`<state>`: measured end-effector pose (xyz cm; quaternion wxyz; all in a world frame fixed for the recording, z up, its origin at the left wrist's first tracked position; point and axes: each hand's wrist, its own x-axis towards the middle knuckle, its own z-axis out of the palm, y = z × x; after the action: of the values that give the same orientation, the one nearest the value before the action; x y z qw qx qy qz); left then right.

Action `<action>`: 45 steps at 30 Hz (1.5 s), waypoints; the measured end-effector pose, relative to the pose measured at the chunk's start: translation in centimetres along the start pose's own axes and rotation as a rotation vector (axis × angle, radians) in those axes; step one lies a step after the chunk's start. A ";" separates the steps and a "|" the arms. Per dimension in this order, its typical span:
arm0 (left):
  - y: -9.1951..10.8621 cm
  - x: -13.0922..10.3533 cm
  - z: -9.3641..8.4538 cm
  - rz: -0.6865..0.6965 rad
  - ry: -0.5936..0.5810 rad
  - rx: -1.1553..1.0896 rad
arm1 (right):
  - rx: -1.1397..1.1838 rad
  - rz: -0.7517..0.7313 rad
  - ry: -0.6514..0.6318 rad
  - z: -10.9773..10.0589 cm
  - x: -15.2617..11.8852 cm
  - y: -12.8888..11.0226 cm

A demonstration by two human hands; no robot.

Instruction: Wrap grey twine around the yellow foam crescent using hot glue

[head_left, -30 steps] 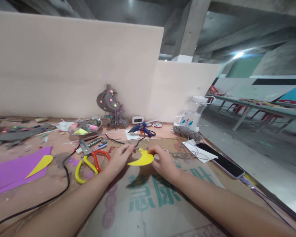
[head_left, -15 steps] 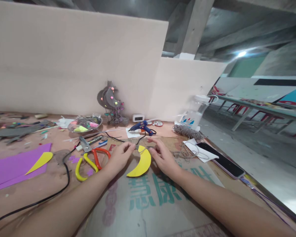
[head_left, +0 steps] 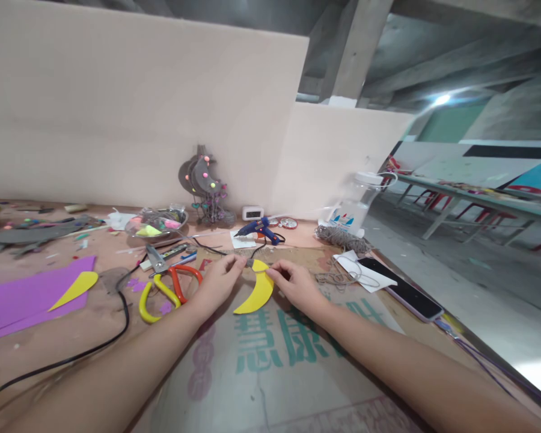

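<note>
A yellow crescent-shaped cutout (head_left: 258, 294) lies between my hands over the cardboard, its pointed lower end to the left. A thin grey string (head_left: 260, 270) crosses its upper part. My left hand (head_left: 223, 279) is closed in a pinch at the crescent's upper left, by a small grey patch where the string is. My right hand (head_left: 296, 285) pinches at the crescent's right edge, where the string reaches the fingertips. The fingers partly hide the string's ends.
A blue glue gun (head_left: 256, 230) rests behind my hands. Scissors (head_left: 169, 288) with red and yellow handles lie left, near purple sheets (head_left: 36, 300). On the right are a grey yarn bundle (head_left: 342, 239), a phone (head_left: 406, 291) and a plastic bottle (head_left: 351, 204). A black cord (head_left: 124, 337) curves across the left.
My right hand has moved slightly left, and its fingertips have closed at the crescent's edge. The string now lies across the crescent's upper part a little lower. My left hand stays pinched.
</note>
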<state>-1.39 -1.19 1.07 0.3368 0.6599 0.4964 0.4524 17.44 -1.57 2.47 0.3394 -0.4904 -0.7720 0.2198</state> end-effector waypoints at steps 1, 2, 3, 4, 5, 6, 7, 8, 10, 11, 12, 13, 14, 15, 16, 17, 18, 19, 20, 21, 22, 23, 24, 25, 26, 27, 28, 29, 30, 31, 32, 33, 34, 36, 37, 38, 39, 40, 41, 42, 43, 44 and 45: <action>0.0 0.0 0.0 0.008 0.003 0.004 | -0.005 0.000 0.000 0.0 0.0 -0.1; 0.0 0.0 0.0 0.017 0.008 0.007 | -0.010 -0.004 -0.006 0.0 0.0 -0.1; -0.1 0.0 0.0 0.028 0.007 0.007 | -0.012 -0.014 -0.016 0.1 0.1 -0.1; -0.1 0.0 0.0 0.036 0.011 0.002 | -0.008 -0.030 -0.011 0.1 0.1 0.0; -0.1 0.0 0.1 0.038 0.018 -0.009 | 0.002 -0.050 0.021 0.0 0.1 0.1; -0.1 0.1 0.1 0.033 0.031 -0.026 | 0.014 -0.078 0.088 -0.1 0.0 0.1; -0.2 0.1 0.1 0.023 0.049 -0.048 | 0.025 -0.121 0.175 -0.2 -0.2 0.1; -0.2 0.2 0.2 0.009 0.069 -0.071 | 0.035 -0.181 0.253 -0.4 -0.4 0.0; -0.3 0.3 0.3 -0.014 0.104 -0.110 | 0.042 -0.346 0.292 -0.8 -1.3 -0.5; -0.4 0.3 0.3 -0.019 0.112 -0.120 | 0.046 -0.434 0.199 -0.8 -1.7 -1.0; -0.5 0.3 0.3 -0.021 0.118 -0.123 | 0.048 -0.507 0.066 -0.9 -2.2 -1.5; -0.6 0.4 0.4 -0.021 0.121 -0.122 | 0.042 -0.567 -0.077 -0.8 -2.7 -2.0; -0.6 0.4 0.4 -0.020 0.121 -0.117 | 0.021 -0.593 -0.210 -0.6 -3.0 -2.5; -0.7 0.4 0.4 -0.019 0.118 -0.112 | 0.013 -0.587 -0.305 -0.4 -3.3 -2.9; -0.7 0.3 0.4 -0.019 0.114 -0.108 | 0.023 -0.556 -0.384 -0.2 -3.4 -3.2; -0.8 0.3 0.4 -0.021 0.108 -0.104 | 0.065 -0.497 -0.448 0.0 -3.5 -3.5; -0.8 0.3 0.3 -0.022 0.104 -0.100 | 0.146 -0.417 -0.503 0.2 -3.4 -3.6; -0.8 0.4 0.3 -0.023 0.099 -0.097 | 0.251 -0.329 -0.547 0.3 -3.3 -3.6; -0.9 0.4 0.3 -0.022 0.097 -0.094 | 0.358 -0.247 -0.563 0.4 -3.2 -3.6; -0.9 0.4 0.3 -0.021 0.094 -0.088 | 0.439 -0.186 -0.544 0.4 -3.2 -3.6; -0.9 0.4 0.3 -0.018 0.092 -0.079 | 0.476 -0.159 -0.497 0.4 -3.1 -3.6; -0.9 0.4 0.2 -0.014 0.088 -0.072 | 0.469 -0.171 -0.447 0.4 -3.0 -3.5; -0.9 0.4 0.2 -0.013 0.084 -0.067 | 0.434 -0.211 -0.422 0.4 -3.0 -3.5; -0.9 0.4 0.2 -0.013 0.077 -0.063 | 0.399 -0.256 -0.440 0.3 -3.1 -3.5; -0.9 0.4 0.2 -0.010 0.070 -0.058 | 0.389 -0.279 -0.502 0.3 -3.1 -3.5; -0.8 0.3 0.2 -0.006 0.066 -0.053 | 0.410 -0.270 -0.572 0.3 -3.2 -3.5; -0.7 0.3 0.2 -0.003 0.064 -0.047 | 0.446 -0.231 -0.614 0.2 -3.2 -3.5; -0.7 0.3 0.1 -0.002 0.064 -0.041 | 0.473 -0.186 -0.610 0.1 -3.3 -3.5; -0.6 0.3 0.1 0.001 0.065 -0.034 | 0.471 -0.163 -0.564 0.1 -3.3 -3.5; -0.5 0.2 0.1 0.003 0.065 -0.030 | 0.437 -0.182 -0.500 0.0 -3.4 -3.6; -0.4 0.2 0.1 0.002 0.066 -0.032 | 0.373 -0.238 -0.443 -0.1 -3.4 -3.7; -0.4 0.3 0.1 -0.003 0.063 -0.040 | 0.293 -0.316 -0.414 -0.1 -3.5 -3.9; -0.3 0.3 0.1 -0.015 0.054 -0.057 | 0.216 -0.388 -0.424 -0.1 -3.6 -4.0; -0.3 0.3 0.1 -0.054 0.043 -0.105 | 0.146 -0.455 -0.513 -0.1 -3.7 -4.3; -0.3 0.3 0.1 -0.068 0.045 -0.125 | 0.176 -0.435 -0.583 0.0 -3.8 -4.4; -0.3 0.3 0.1 -0.071 0.054 -0.134 | 0.248 -0.384 -0.649 0.1 -3.9 -4.4; -0.4 0.3 0.1 -0.062 0.066 -0.131 | 0.350 -0.318 -0.691 0.1 -3.9 -4.4; -0.4 0.3 0.1 -0.044 0.081 -0.120 | 0.453 -0.249 -0.698 0.2 -3.8 -4.3; -0.5 0.3 0.2 -0.025 0.092 -0.106 | 0.533 -0.198 -0.672 0.2 -3.8 -4.2; -0.5 0.3 0.2 -0.013 0.101 -0.094 | 0.569 -0.181 -0.632 0.2 -3.6 -4.2; -0.6 0.3 0.3 -0.009 0.106 -0.087 | 0.561 -0.205 -0.595 0.2 -3.5 -4.2; -0.6 0.3 0.3 -0.009 0.109 -0.083 | 0.524 -0.259 -0.582 0.2 -3.4 -4.1; -0.6 0.3 0.3 -0.012 0.114 -0.080 | 0.479 -0.319 -0.609 0.2 -3.3 -4.1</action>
<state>-1.28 -0.77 0.47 0.3368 0.6162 0.5001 0.5067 15.74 -6.31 4.12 0.2298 -0.1846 -0.8304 0.4727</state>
